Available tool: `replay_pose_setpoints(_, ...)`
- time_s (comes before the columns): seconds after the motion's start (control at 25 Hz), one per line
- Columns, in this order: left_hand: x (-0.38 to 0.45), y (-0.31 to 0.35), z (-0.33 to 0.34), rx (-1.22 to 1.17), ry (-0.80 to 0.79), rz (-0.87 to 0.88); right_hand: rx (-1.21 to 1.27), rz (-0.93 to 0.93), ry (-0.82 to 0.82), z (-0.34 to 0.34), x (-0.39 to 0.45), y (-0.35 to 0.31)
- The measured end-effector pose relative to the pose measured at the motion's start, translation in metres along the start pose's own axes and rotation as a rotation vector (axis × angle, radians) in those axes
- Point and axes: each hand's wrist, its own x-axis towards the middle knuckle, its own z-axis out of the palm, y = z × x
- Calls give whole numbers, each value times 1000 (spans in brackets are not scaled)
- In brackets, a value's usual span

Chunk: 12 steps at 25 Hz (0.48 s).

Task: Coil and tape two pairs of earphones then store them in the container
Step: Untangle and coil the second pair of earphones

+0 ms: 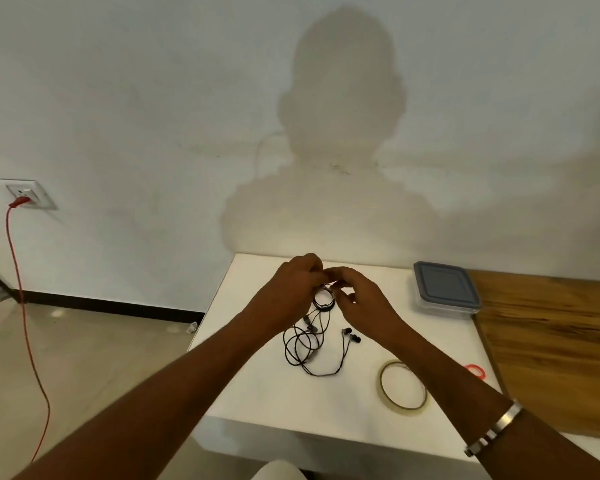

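A small coil of black earphone cable (324, 301) hangs between my two hands above the white table (267, 393). My left hand (293, 285) grips the coil's top left with curled fingers. My right hand (357, 294) pinches its top right. A second pair of black earphones (309, 348) lies loose and tangled on the table just below, earbuds toward the right. A roll of clear tape (403, 385) lies flat at the front right, partly under my right forearm. The clear container with a grey lid (445, 289) stands shut at the table's far right.
A wooden surface (551, 341) adjoins the table on the right. A small red ring (476, 371) lies at the table's right edge. A wall stands right behind the table. A red cable (25, 306) hangs from a wall socket at the far left.
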Motion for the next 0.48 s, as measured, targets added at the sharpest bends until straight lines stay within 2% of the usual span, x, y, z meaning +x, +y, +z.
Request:
replay_pose_setpoints(0.2, 6, 15, -18, -524, -71, -325, 261, 65, 17, -11, -4, -14)
replay_pose_setpoints(0.28, 6, 18, -18, -528, -126, -364, 292, 115, -4, -16, -5, -19)
replay_pose_setpoints(0.4, 6, 25, -15, -407, -192, -314, 83, 131, -72, -20, -6, -18)
replay_pose_setpoints(0.48, 5, 29, -11, -426, -200, -313, 78, 171, -61, -23, -6, -12)
